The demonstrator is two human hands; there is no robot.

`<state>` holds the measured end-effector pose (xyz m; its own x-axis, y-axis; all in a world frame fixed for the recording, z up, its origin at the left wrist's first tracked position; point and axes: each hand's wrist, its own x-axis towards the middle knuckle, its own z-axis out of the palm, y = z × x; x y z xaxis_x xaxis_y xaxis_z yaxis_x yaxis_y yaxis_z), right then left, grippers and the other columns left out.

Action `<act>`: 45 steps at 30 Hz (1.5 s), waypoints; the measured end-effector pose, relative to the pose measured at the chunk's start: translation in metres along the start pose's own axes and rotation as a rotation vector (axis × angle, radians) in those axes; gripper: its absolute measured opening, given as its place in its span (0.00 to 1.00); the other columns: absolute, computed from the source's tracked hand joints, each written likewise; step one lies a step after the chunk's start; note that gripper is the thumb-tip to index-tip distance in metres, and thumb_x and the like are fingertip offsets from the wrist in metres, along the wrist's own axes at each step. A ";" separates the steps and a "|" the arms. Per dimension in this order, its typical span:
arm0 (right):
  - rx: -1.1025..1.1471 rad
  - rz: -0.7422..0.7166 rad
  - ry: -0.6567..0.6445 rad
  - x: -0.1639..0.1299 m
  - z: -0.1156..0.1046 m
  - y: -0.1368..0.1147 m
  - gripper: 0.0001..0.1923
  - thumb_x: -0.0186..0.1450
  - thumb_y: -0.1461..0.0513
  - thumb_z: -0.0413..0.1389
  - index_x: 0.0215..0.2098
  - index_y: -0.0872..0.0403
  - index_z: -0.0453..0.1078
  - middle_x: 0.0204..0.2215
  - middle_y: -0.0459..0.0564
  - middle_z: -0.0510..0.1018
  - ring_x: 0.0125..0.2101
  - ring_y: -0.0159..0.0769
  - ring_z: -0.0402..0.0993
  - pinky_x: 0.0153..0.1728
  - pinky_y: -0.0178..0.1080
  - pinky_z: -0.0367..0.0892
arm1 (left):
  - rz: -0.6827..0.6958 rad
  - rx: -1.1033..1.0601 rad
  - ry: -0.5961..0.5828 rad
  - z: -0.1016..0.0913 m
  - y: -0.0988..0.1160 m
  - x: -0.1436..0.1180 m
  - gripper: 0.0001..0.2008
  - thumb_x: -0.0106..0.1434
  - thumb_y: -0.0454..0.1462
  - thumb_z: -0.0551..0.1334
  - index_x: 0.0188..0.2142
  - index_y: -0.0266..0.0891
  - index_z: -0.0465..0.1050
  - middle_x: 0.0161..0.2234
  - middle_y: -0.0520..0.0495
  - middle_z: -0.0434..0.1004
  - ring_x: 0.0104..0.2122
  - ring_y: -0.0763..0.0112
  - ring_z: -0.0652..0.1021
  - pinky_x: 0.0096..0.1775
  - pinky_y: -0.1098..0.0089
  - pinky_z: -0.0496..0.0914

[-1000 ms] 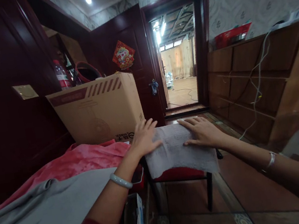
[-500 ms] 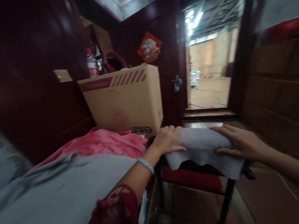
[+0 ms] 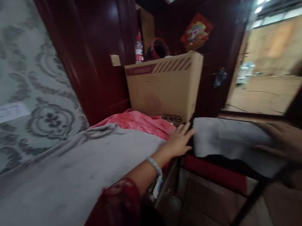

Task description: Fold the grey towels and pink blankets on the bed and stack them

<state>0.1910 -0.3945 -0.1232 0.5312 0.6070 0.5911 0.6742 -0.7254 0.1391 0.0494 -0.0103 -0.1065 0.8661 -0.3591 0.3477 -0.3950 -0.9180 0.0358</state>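
Note:
A folded grey towel (image 3: 226, 135) lies over a red-seated stool (image 3: 214, 169). My left hand (image 3: 180, 141), fingers spread, hovers at the gap between the towel's left edge and a pink cloth (image 3: 138, 122). It holds nothing. My right hand (image 3: 290, 140), blurred by motion, rests flat on the towel's right side. A large grey cloth (image 3: 73, 186) covers the surface to my left, with the pink cloth lying at its far end.
A cardboard box (image 3: 164, 88) stands behind the pink cloth, with a bottle (image 3: 138, 50) and a dark round thing behind it. Dark wood panelling and patterned wallpaper (image 3: 16, 92) fill the left. An open doorway (image 3: 270, 67) is at the right.
The view has swung to the left. My left hand has slid off the towel toward the pink cloth. My right hand stays on the towel.

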 end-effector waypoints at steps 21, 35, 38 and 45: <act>-0.141 0.095 -0.191 0.067 -0.009 -0.091 0.36 0.69 0.43 0.49 0.67 0.55 0.62 0.53 0.66 0.76 0.49 0.58 0.73 0.46 0.53 0.67 | -0.870 0.198 0.053 -0.061 -0.129 -0.455 0.36 0.62 0.53 0.47 0.70 0.57 0.52 0.63 0.60 0.70 0.66 0.56 0.66 0.64 0.50 0.63; 0.607 -0.385 -0.040 0.053 0.104 -0.340 0.29 0.70 0.49 0.45 0.64 0.54 0.65 0.60 0.64 0.70 0.57 0.54 0.70 0.57 0.57 0.67 | -1.482 0.292 -0.265 -0.114 0.012 -0.555 0.31 0.69 0.44 0.48 0.69 0.39 0.60 0.71 0.39 0.53 0.70 0.49 0.55 0.65 0.43 0.54; 0.723 -0.459 -0.096 0.068 0.140 -0.414 0.29 0.70 0.49 0.45 0.62 0.55 0.67 0.60 0.62 0.71 0.58 0.52 0.69 0.59 0.57 0.66 | -1.623 0.292 -0.246 -0.116 0.035 -0.567 0.31 0.69 0.45 0.48 0.70 0.39 0.58 0.72 0.37 0.49 0.71 0.48 0.53 0.64 0.41 0.55; 0.556 -0.465 -0.199 0.087 0.174 -0.478 0.29 0.71 0.50 0.42 0.63 0.53 0.68 0.63 0.60 0.69 0.62 0.54 0.66 0.58 0.60 0.65 | -1.737 0.377 -0.106 -0.106 0.064 -0.578 0.30 0.72 0.43 0.47 0.70 0.37 0.57 0.72 0.34 0.50 0.71 0.53 0.53 0.66 0.44 0.53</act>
<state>0.0047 0.0615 -0.2767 0.1751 0.8963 0.4073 0.9835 -0.1404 -0.1138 -0.5090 0.1566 -0.2059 0.1903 0.9775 0.0911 0.9788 -0.1961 0.0596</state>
